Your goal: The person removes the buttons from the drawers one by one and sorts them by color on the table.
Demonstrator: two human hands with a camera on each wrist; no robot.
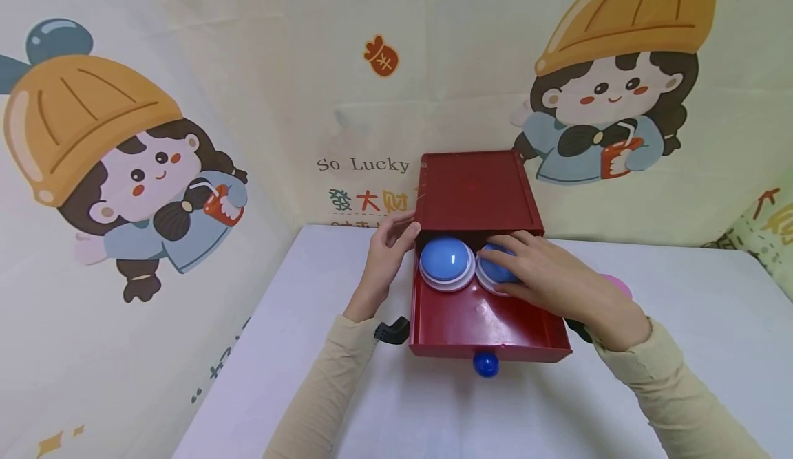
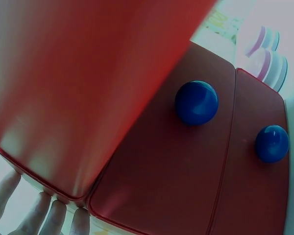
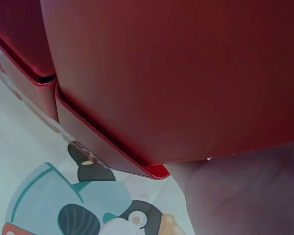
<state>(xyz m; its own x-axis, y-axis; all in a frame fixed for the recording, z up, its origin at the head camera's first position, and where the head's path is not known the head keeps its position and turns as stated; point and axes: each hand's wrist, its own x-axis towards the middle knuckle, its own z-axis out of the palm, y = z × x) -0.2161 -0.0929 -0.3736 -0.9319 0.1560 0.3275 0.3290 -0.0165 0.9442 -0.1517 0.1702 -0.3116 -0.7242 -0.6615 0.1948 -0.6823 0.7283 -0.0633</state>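
Note:
A red drawer (image 1: pixel 458 321) with a blue knob (image 1: pixel 486 364) is pulled out of a red cabinet (image 1: pixel 473 190). At its back sit two blue domed push buttons on white bases, side by side. The left button (image 1: pixel 445 259) is uncovered. My right hand (image 1: pixel 545 273) grips the right button (image 1: pixel 495 266) from above, partly covering it. My left hand (image 1: pixel 384 259) rests against the cabinet's left side, its thumb by the front corner. In the left wrist view, the fingertips (image 2: pixel 54 215) touch the cabinet's edge. The right wrist view shows mostly the drawer's underside (image 3: pixel 176 78).
Lower drawer fronts with blue knobs (image 2: pixel 197 103) show in the left wrist view. Beyond them stand pink-and-white round things (image 2: pixel 272 68). A pink disc (image 1: pixel 617 284) lies partly behind my right wrist. A printed cloth (image 1: pixel 297 87) hangs behind the white table (image 1: pixel 334 273).

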